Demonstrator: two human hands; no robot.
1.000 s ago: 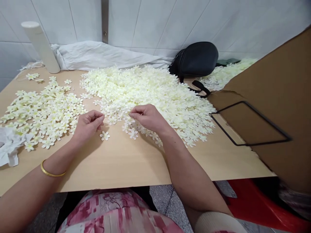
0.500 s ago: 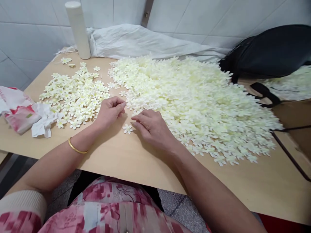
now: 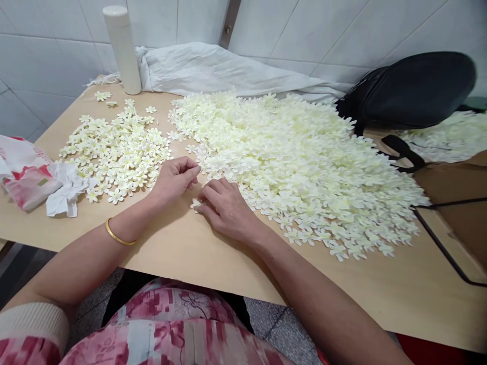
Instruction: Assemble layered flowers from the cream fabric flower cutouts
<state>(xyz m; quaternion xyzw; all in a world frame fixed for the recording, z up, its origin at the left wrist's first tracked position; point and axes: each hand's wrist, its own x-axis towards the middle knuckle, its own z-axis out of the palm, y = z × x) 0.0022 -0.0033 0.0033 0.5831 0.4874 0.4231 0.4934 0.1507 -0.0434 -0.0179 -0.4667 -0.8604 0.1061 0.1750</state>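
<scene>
A big heap of cream fabric flowers (image 3: 300, 157) covers the middle of the wooden table (image 3: 182, 248). A smaller, flatter spread of the same flowers (image 3: 117, 149) lies to the left. My left hand (image 3: 173, 177) rests between the two, its fingers curled with thumb and forefinger pinched; whether it holds anything is hidden. My right hand (image 3: 224, 205) lies palm down at the near edge of the big heap, its fingertips on a single flower (image 3: 195, 204) lying loose on the table.
A white cylinder (image 3: 122, 48) stands at the back left beside a crumpled white cloth (image 3: 228, 68). A black bag (image 3: 414, 91) sits at the back right. Crumpled plastic and paper (image 3: 34, 180) lie at the left edge. A black wire frame (image 3: 437, 238) lies at the right.
My right hand has left the heap and come down onto the single loose flower. The camera has swung left and closer, bringing the plastic bag into view.
</scene>
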